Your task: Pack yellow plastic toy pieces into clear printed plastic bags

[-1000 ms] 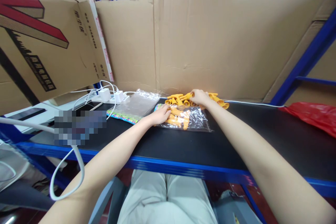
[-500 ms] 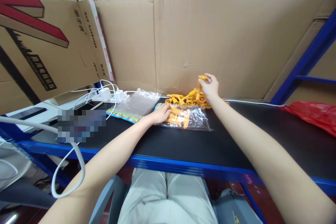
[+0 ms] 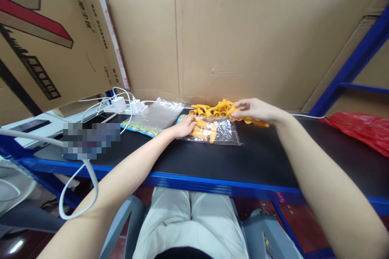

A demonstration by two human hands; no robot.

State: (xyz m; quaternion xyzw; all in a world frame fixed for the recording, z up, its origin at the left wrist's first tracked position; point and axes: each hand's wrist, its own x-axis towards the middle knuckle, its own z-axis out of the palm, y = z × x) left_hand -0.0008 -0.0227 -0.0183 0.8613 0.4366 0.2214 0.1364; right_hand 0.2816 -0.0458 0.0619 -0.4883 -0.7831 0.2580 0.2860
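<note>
The right hand (image 3: pixel 257 109), raised half a second ago, is now lowered to the heap of yellow plastic pieces (image 3: pixel 226 105), so work seems back there; its grip looks narrow, holding I cannot tell. The left hand (image 3: pixel 183 126) lies flat on the clear plastic bag (image 3: pixel 227 132).

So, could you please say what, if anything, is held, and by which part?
The left hand rests on the left end of the clear plastic bag; the right hand is at yellow plastic pieces; neither grip is clear.
</note>
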